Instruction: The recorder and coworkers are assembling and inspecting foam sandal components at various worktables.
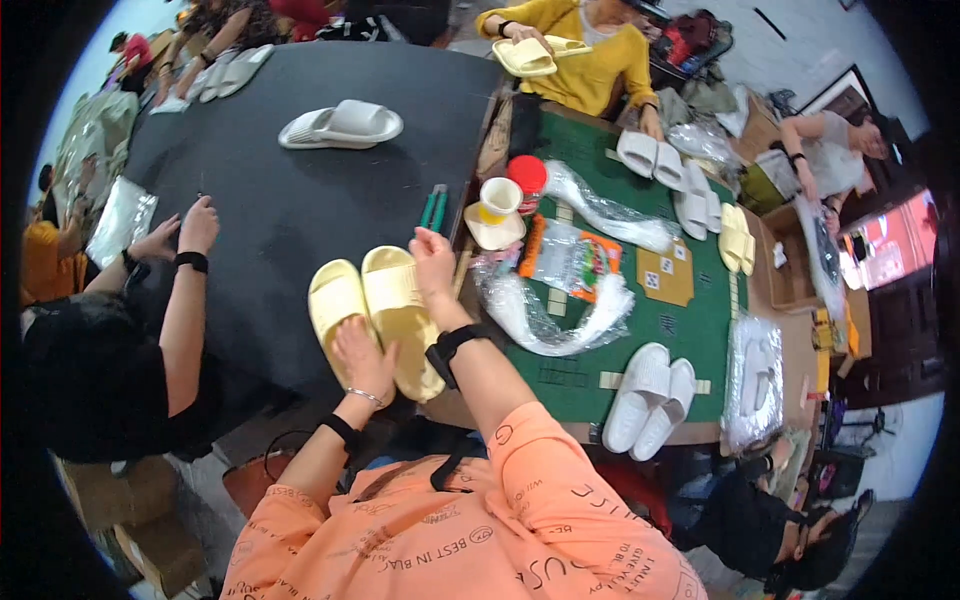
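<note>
A pair of pale yellow slippers lies on the dark table in front of me, toes pointing away. My left hand [362,355] rests on the left slipper [337,295] with its fingers spread, the thumb reaching toward the right slipper [388,285]. Over the outer edge of that right slipper, my right hand [433,265] is closed with its fingers curled together. What is in it, if anything, is hidden. Just beyond its fingertips lie two slim green tools [433,207]; I cannot tell their exact kind.
A white slipper pair [342,125] sits farther back on the dark table [230,150]. On the green table, right, are a cup [499,198], a red-lidded jar [528,175], plastic wraps [560,315] and white slippers [650,400]. Co-workers sit around, one at left with hands [180,230] close by.
</note>
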